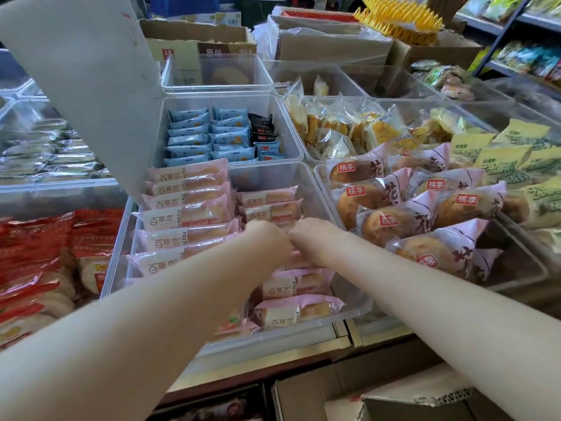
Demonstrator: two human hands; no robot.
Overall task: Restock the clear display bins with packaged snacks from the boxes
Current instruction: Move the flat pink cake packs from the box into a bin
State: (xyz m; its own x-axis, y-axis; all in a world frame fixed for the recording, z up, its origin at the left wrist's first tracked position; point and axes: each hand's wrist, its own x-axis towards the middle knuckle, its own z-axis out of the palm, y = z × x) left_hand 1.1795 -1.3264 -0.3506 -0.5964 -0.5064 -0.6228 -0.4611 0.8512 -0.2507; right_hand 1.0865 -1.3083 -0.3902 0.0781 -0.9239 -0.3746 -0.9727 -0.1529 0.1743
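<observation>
Head view: left hand and right hand meet over pink packets inside the clear bin by its right wall; their fingers are hidden, grip unclear.

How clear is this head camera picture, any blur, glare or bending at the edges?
Head view: wide-angle bending stretches both forearms at the bottom corners; the left hand and right hand are soft, their fingers hidden; the pink packets read sharply; glare whitens the clear bin walls; the far shelves are blurred.

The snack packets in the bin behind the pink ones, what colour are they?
Mostly light blue packets, a few black packets beside them; head view.
</observation>
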